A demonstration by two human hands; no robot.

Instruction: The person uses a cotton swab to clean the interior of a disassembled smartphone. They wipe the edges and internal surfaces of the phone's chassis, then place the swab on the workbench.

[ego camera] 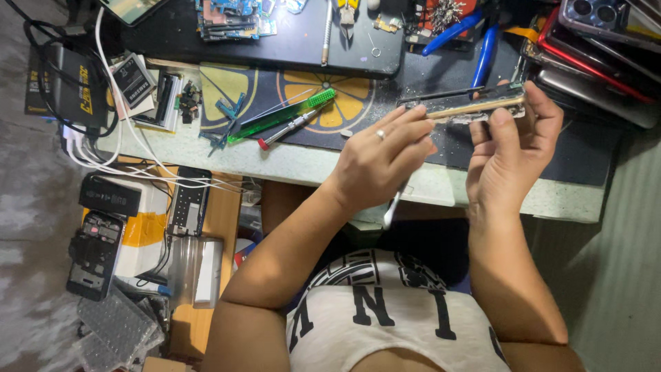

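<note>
Over a cluttered repair worktop (289, 162), the right hand (506, 155) grips a phone frame (475, 109) edge-up while the left hand (379, 162), closed on a thin tool (392, 207), works its near edge; steady prying seems next.

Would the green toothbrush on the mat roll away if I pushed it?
The green toothbrush would probably slide, not roll: it lies flat on the work mat and its handle looks flattish. It seems thin plastic, so likely light and stiff. The red-tipped screwdriver beside it might stop it.

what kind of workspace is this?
Most likely a phone repair bench. The right hand holds an opened phone edge-on, the left hand works a thin tool at it, and a screwdriver and stacked phones lie nearby.
</note>
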